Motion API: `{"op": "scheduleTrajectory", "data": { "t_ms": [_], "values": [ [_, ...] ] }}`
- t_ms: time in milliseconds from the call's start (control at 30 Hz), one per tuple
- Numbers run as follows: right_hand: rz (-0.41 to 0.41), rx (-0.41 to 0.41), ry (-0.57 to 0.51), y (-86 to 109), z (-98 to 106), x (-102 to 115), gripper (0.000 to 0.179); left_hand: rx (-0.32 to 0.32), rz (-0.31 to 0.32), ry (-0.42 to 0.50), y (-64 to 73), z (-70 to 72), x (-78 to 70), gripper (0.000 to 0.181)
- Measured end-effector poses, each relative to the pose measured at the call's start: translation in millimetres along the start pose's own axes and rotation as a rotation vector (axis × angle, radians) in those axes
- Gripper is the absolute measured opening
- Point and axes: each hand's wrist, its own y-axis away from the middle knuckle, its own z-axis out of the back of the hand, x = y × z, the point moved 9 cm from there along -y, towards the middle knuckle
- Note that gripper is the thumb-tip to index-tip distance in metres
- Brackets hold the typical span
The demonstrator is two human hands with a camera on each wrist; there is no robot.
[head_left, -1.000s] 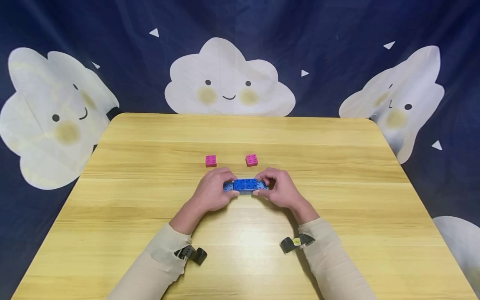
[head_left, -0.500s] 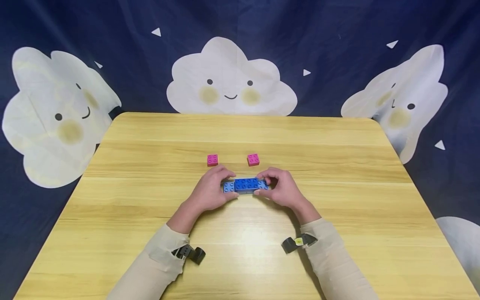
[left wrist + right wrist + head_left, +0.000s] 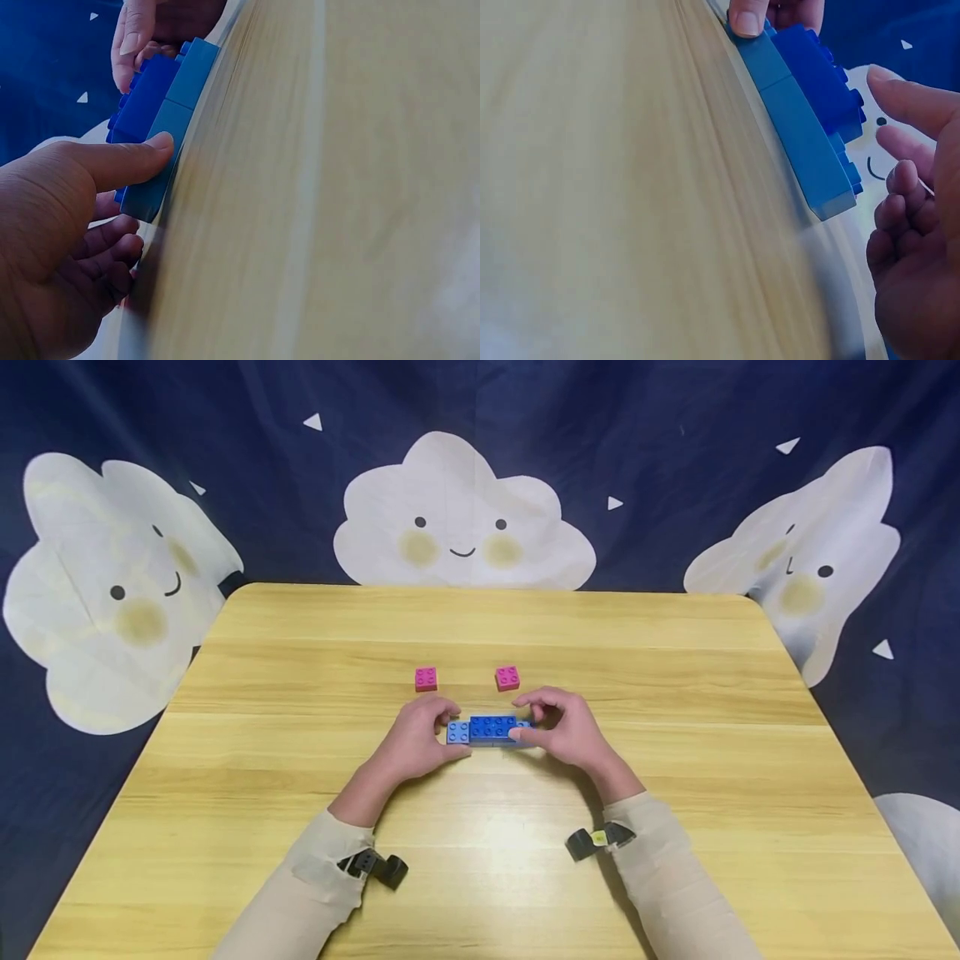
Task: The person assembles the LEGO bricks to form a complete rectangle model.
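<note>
A built piece of blue toy building bricks lies on the table: a dark blue brick (image 3: 492, 727) sits across two lighter blue bricks (image 3: 458, 732) set end to end. My left hand (image 3: 417, 740) holds the left end, thumb (image 3: 160, 141) against the near side and fingers at the far side, partly hidden. My right hand (image 3: 567, 730) hovers at the right end, thumb and index finger spread apart. In the right wrist view its thumb (image 3: 900, 94) stands off the studs, and the other fingers curl loosely around nothing.
Two small pink bricks, one on the left (image 3: 426, 678) and one on the right (image 3: 507, 677), stand behind the blue piece on the wooden table (image 3: 480, 852). A dark curtain (image 3: 637, 435) with smiling clouds hangs behind the table.
My right hand has let go of the blue bricks, its thumb and index finger lifting off and spreading. My left hand has shifted slightly outward, baring the left end's studs. The bricks stay put.
</note>
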Motion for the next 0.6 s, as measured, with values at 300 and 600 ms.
{"op": "scheduleTrajectory", "data": {
  "t_ms": [300, 600],
  "values": [
    [-0.005, -0.05, 0.007, -8.1, 8, -2, 0.033, -0.005, -0.001, 0.042, 2.1, 0.0, 2.3, 0.05],
    [-0.005, -0.104, 0.032, -15.4, 13, -5, 0.036, -0.027, -0.032, 0.048, 2.9, 2.3, 1.2, 0.042]
  ]
}}
